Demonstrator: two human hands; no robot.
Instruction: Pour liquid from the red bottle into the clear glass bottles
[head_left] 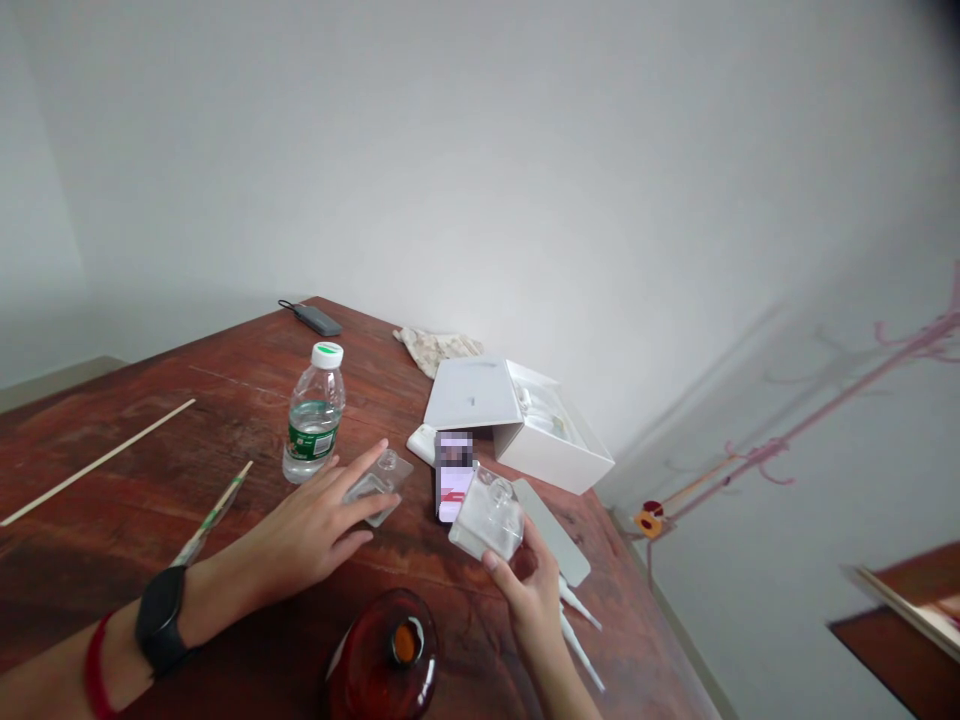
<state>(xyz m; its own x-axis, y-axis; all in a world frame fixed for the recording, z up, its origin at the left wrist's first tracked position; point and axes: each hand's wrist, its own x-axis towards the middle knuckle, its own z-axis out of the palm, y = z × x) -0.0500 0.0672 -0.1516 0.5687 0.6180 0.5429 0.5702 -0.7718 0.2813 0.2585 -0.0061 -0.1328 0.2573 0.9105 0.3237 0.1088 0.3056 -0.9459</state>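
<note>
My right hand (534, 585) grips a clear plastic case (487, 520) by its lower right corner, thumb on the near side, tilted up over the table. My left hand (315, 515) has its fingers spread over a second clear plastic piece (384, 485) lying flat on the wood. Some fingertips appear to touch its edges, but I cannot tell how firmly. Partly behind the held case lies a phone (452, 480) with its screen lit. A half-full water bottle (315, 415) with a white cap stands just beyond my left fingers.
A dark red glass bottle (382, 665) stands at the table's near edge. An opened white box (555, 455) is at the right, near white-tipped tools (577, 640) and a pale flat plate (559, 540). A thin stick (101, 462), a wrapped stick (217, 510), a cloth (435, 348) and a grey device (316, 319) lie around.
</note>
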